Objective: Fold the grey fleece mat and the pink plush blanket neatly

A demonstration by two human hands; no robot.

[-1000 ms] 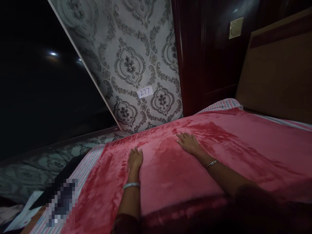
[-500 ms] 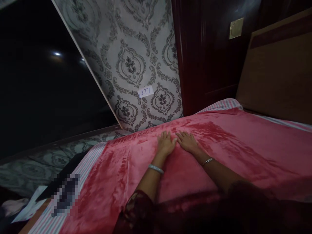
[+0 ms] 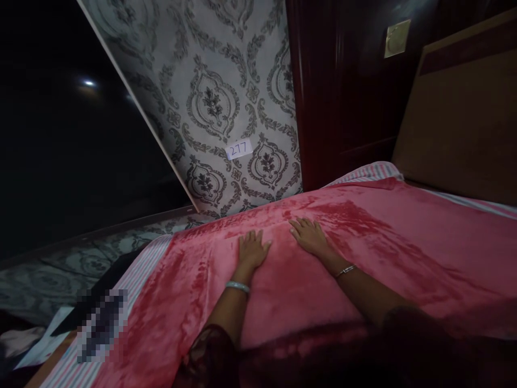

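A plush red-pink blanket (image 3: 283,302) lies spread over a striped sheet (image 3: 147,264), with darker brushed patches in its pile. My left hand (image 3: 252,250) rests flat on it, palm down, fingers a little apart. To its right my right hand (image 3: 310,236) also lies palm down on the blanket, fingers spread. Neither hand holds anything. A pale bangle (image 3: 237,286) circles my left wrist, and a thin silver bracelet (image 3: 346,270) my right.
Patterned wallpaper (image 3: 212,102) bearing a paper label "277" (image 3: 239,149) rises behind. A large dark screen (image 3: 81,151) stands at left. Dark red wood panelling (image 3: 347,108) and a brown cardboard-like panel (image 3: 464,118) are at right. A pixelated dark object (image 3: 103,326) lies on the left sheet edge.
My left hand has slid left and slightly nearer across the blanket, away from my right hand. The right hand stays at almost the same spot. The view has shifted slightly.
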